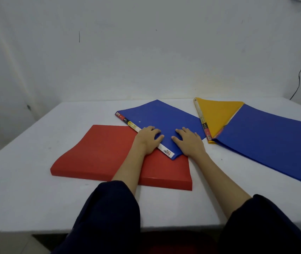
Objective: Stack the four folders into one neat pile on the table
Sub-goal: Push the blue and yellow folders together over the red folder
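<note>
A red folder [102, 154] lies flat on the white table [27, 198], near the front middle. A blue folder [164, 116] with a white labelled spine lies askew, its near corner overlapping the red one. My left hand [148, 139] rests on that spine with fingers curled onto the blue cover. My right hand [188, 142] presses flat on the blue folder's near corner. To the right, a yellow folder [217, 116] is partly covered by a second, larger blue folder [268, 142].
A white wall stands right behind the table's far edge. A thin black cable [300, 70] hangs down the wall at the right. The second blue folder reaches close to the table's right edge.
</note>
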